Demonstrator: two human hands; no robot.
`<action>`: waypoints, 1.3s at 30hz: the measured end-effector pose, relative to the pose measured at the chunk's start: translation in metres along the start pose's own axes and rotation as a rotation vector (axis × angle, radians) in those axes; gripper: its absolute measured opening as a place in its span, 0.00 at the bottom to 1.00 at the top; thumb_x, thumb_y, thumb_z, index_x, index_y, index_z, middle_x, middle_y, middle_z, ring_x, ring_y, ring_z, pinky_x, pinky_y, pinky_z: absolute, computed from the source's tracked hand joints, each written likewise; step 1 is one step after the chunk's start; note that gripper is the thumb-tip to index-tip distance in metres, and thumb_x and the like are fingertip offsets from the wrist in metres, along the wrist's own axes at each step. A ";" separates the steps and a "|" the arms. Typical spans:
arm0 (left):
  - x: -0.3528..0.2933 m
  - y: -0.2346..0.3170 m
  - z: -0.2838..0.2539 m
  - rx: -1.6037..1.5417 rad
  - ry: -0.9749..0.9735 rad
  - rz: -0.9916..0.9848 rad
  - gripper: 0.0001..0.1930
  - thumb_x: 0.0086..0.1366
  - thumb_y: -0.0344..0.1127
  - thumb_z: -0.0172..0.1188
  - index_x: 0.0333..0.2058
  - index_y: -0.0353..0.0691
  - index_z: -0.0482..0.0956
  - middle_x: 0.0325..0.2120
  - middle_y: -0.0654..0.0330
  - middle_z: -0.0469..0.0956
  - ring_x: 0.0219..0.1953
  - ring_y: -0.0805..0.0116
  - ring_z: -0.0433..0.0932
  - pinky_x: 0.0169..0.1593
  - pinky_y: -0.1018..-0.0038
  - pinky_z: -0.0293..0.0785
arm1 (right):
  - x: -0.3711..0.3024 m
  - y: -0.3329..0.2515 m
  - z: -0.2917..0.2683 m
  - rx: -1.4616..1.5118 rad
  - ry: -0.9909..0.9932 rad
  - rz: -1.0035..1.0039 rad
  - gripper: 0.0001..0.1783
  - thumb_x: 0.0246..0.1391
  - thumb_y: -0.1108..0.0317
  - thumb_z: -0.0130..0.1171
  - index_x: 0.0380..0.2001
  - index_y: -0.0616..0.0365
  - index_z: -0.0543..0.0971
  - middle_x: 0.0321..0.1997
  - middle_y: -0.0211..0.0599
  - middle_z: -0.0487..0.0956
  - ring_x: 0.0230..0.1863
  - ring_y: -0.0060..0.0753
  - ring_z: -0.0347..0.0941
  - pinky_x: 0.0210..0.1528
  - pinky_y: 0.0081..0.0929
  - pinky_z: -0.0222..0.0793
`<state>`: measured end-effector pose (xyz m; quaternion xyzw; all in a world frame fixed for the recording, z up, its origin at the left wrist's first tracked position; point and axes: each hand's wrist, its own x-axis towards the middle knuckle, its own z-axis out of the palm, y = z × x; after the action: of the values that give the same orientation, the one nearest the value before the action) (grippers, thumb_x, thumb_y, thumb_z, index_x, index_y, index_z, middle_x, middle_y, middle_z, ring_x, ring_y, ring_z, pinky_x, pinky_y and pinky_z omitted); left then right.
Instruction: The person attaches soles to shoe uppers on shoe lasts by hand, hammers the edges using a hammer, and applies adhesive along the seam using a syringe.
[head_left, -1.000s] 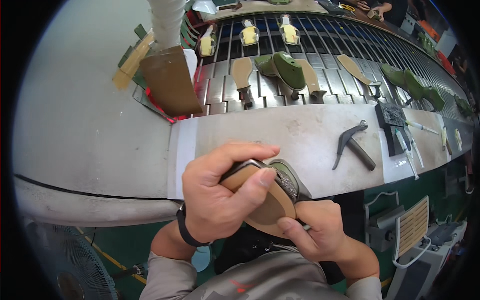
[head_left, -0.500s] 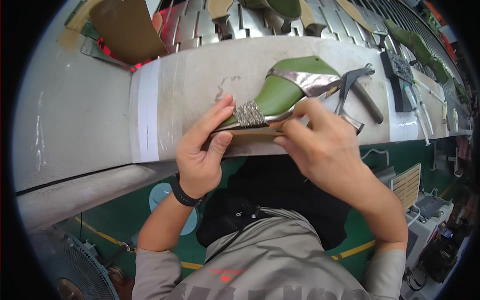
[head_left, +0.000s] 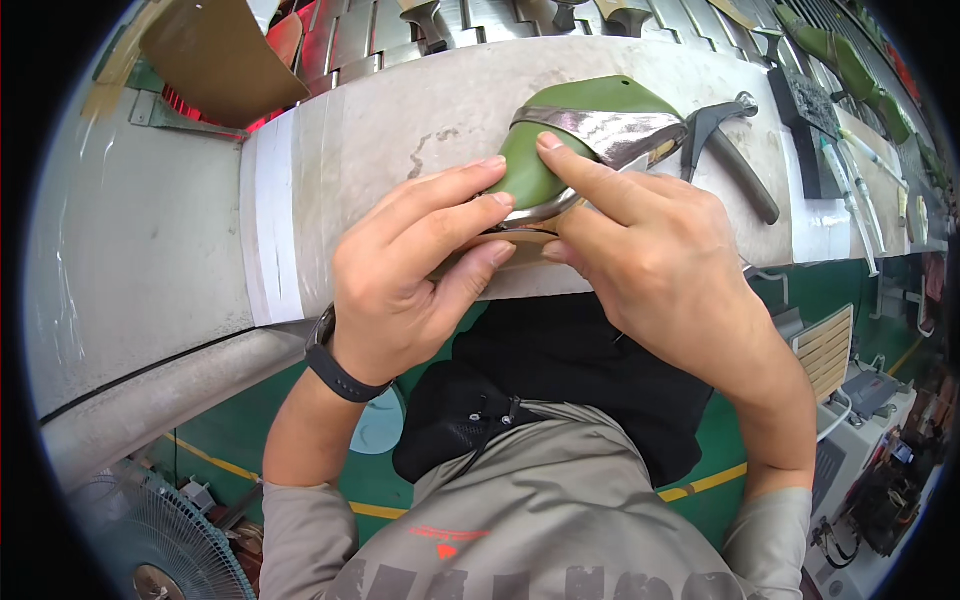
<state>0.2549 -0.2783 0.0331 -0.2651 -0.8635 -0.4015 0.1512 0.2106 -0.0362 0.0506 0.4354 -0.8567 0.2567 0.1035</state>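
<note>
A green shoe last (head_left: 535, 178) with a shiny silver heel strap (head_left: 590, 132) lies on its side over the bench. My left hand (head_left: 405, 255) grips the toe end, fingers on top and thumb on the tan sole (head_left: 525, 250) at the near side. The left fingers cover the toe strap. My right hand (head_left: 650, 225) holds the middle of the same shoe, index finger stretched over the green side, thumb by the sole's edge. A thin dark gap shows between sole and last. Beyond the right hand lie lasting pincers (head_left: 735, 150), touched by neither hand.
Right of the pincers are a black block (head_left: 805, 130) and several syringe-like tubes (head_left: 848, 195). A slatted metal conveyor (head_left: 355, 45) carrying shoe parts runs along the far side. A curved brown sheet (head_left: 220, 60) stands far left; a fan (head_left: 165, 540) is at lower left.
My left hand has slid over the toe strap, hiding it. The right hand's index finger has stretched out onto the green side. The shoe has shifted slightly left and away.
</note>
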 end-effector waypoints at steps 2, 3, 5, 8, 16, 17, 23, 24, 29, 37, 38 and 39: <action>0.004 0.003 0.000 0.067 0.009 -0.021 0.19 0.56 0.21 0.75 0.48 0.33 0.85 0.54 0.46 0.84 0.51 0.54 0.86 0.54 0.66 0.82 | 0.003 0.000 -0.001 -0.015 -0.005 0.005 0.11 0.48 0.70 0.74 0.32 0.60 0.82 0.60 0.48 0.83 0.35 0.45 0.83 0.39 0.39 0.78; 0.006 0.004 -0.001 0.067 0.003 -0.020 0.19 0.56 0.21 0.75 0.48 0.33 0.85 0.54 0.46 0.84 0.51 0.54 0.86 0.54 0.66 0.82 | 0.004 0.000 -0.001 -0.028 -0.019 0.002 0.10 0.48 0.69 0.74 0.32 0.60 0.82 0.60 0.48 0.83 0.35 0.44 0.84 0.39 0.38 0.78; 0.010 0.005 0.000 0.140 -0.008 -0.032 0.19 0.53 0.22 0.77 0.44 0.35 0.85 0.51 0.47 0.85 0.48 0.54 0.87 0.50 0.66 0.83 | 0.006 0.002 -0.002 -0.037 -0.029 0.002 0.10 0.49 0.68 0.73 0.31 0.60 0.82 0.59 0.48 0.83 0.35 0.43 0.84 0.39 0.38 0.77; 0.017 0.008 0.003 0.179 0.000 -0.038 0.17 0.51 0.22 0.78 0.41 0.35 0.84 0.46 0.49 0.85 0.44 0.55 0.87 0.47 0.66 0.84 | 0.009 0.006 -0.002 -0.039 -0.068 0.006 0.10 0.49 0.67 0.73 0.29 0.61 0.82 0.58 0.49 0.84 0.35 0.43 0.84 0.40 0.38 0.77; 0.056 0.027 -0.007 0.199 -0.086 -0.110 0.12 0.52 0.27 0.76 0.34 0.37 0.82 0.38 0.52 0.82 0.35 0.52 0.82 0.40 0.64 0.78 | 0.009 0.005 -0.027 -0.216 -0.091 0.043 0.05 0.49 0.68 0.64 0.28 0.57 0.82 0.62 0.52 0.81 0.43 0.42 0.81 0.50 0.40 0.75; 0.070 0.027 -0.006 0.215 -0.211 -0.151 0.12 0.53 0.26 0.76 0.35 0.36 0.82 0.38 0.50 0.83 0.35 0.52 0.82 0.42 0.65 0.78 | 0.000 0.009 -0.035 -0.329 -0.103 0.061 0.05 0.50 0.67 0.63 0.28 0.56 0.82 0.64 0.53 0.79 0.46 0.43 0.79 0.52 0.40 0.74; 0.160 -0.018 0.069 0.040 -0.348 0.155 0.27 0.55 0.41 0.76 0.51 0.35 0.82 0.49 0.45 0.82 0.53 0.42 0.78 0.60 0.56 0.74 | -0.033 0.028 -0.070 -0.505 -0.094 0.145 0.13 0.50 0.66 0.63 0.39 0.59 0.81 0.48 0.46 0.81 0.43 0.43 0.78 0.49 0.43 0.74; 0.170 -0.029 0.079 0.045 -0.399 0.142 0.26 0.55 0.41 0.76 0.51 0.34 0.82 0.48 0.46 0.82 0.53 0.45 0.79 0.60 0.58 0.74 | -0.033 0.024 -0.077 -0.492 -0.098 0.147 0.14 0.49 0.66 0.63 0.40 0.59 0.81 0.45 0.42 0.81 0.42 0.43 0.78 0.47 0.42 0.74; 0.169 -0.062 0.059 -0.422 -0.307 -0.016 0.20 0.57 0.38 0.70 0.47 0.34 0.83 0.40 0.54 0.81 0.46 0.61 0.80 0.55 0.68 0.74 | -0.015 0.003 -0.085 -0.349 0.281 0.158 0.22 0.54 0.69 0.61 0.53 0.59 0.79 0.57 0.49 0.78 0.43 0.44 0.82 0.44 0.38 0.78; 0.096 -0.063 0.022 -0.523 0.022 -0.001 0.14 0.60 0.36 0.67 0.42 0.34 0.82 0.40 0.57 0.78 0.41 0.65 0.76 0.47 0.71 0.72 | 0.043 -0.007 -0.018 0.317 0.346 0.070 0.20 0.45 0.69 0.74 0.42 0.55 0.77 0.31 0.40 0.78 0.36 0.51 0.79 0.38 0.47 0.75; 0.095 -0.059 0.021 -0.535 0.031 0.053 0.15 0.59 0.37 0.67 0.42 0.34 0.82 0.40 0.56 0.78 0.41 0.65 0.76 0.46 0.71 0.73 | 0.043 -0.007 -0.018 0.287 0.360 0.032 0.21 0.43 0.71 0.74 0.42 0.55 0.78 0.31 0.41 0.78 0.36 0.51 0.79 0.38 0.46 0.76; 0.100 -0.052 0.023 -0.527 0.017 0.041 0.16 0.59 0.38 0.67 0.42 0.34 0.82 0.40 0.55 0.78 0.42 0.64 0.77 0.45 0.70 0.74 | 0.041 -0.003 -0.024 0.279 0.382 -0.012 0.23 0.40 0.72 0.74 0.43 0.56 0.79 0.30 0.40 0.78 0.35 0.48 0.79 0.37 0.42 0.76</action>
<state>0.1423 -0.2545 0.0343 -0.3095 -0.7225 -0.6114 0.0922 0.1875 -0.0533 0.0886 0.3942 -0.7751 0.4498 0.2040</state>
